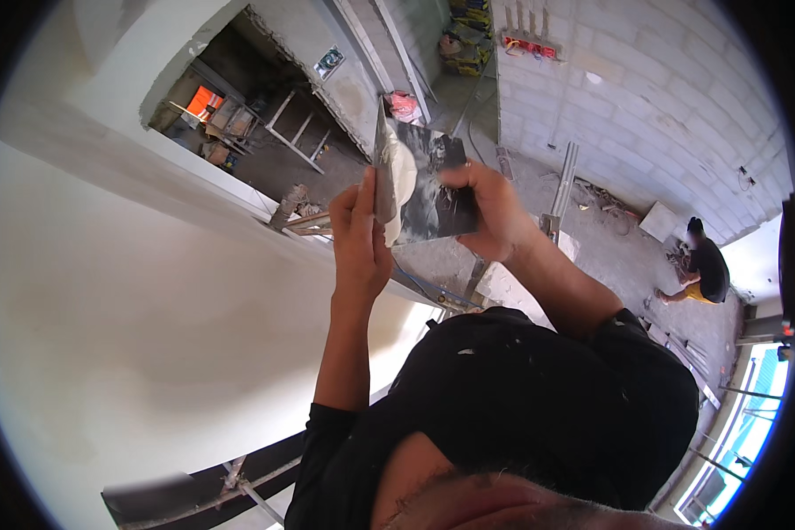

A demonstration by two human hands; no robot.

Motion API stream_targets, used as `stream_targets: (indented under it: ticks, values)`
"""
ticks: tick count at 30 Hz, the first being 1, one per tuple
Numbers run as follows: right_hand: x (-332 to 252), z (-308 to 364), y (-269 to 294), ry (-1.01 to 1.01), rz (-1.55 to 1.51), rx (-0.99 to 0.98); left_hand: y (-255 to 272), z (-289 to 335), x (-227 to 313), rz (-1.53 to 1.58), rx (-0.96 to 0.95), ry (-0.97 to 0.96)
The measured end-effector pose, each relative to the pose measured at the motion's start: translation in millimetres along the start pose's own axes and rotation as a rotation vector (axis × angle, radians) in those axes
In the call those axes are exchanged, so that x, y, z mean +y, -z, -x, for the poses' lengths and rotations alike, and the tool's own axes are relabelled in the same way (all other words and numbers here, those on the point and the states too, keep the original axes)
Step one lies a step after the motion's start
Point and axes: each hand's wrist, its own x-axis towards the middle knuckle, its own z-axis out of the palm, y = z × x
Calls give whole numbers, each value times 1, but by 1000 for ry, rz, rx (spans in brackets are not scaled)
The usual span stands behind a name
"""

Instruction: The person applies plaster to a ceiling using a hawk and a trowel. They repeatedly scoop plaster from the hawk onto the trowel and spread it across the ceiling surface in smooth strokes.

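Note:
My left hand (pixel 359 234) is closed on a thin grey scraper blade (pixel 381 181), held nearly upright. A thick lump of cream-white plaster (pixel 402 177) sits between this blade and a dark square plate. The dark plate (pixel 450 208), smeared with white streaks, is gripped at its right edge by my right hand (pixel 496 208), thumb lying across its face. Blade and plate meet or nearly meet at the plaster; their exact contact is hidden by it. Both hands are raised in front of my chest.
A smooth pale wall (pixel 132 300) fills the left side. Below lie a metal stepladder frame (pixel 300 132), a long metal profile (pixel 564 185) and rubble on the concrete floor (pixel 609 238). A person (pixel 705 265) crouches at the far right by the block wall (pixel 645 115).

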Motion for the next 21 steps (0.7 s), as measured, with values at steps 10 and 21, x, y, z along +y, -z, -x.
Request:
stream_targets:
  ticks: [10,21]
  values:
    - [-31,-6,25,74,35,179,-4,8,-12,-340,-216,74]
    - [-84,-20,30,487,364,-74,-10,29,6,1629,-217,745]
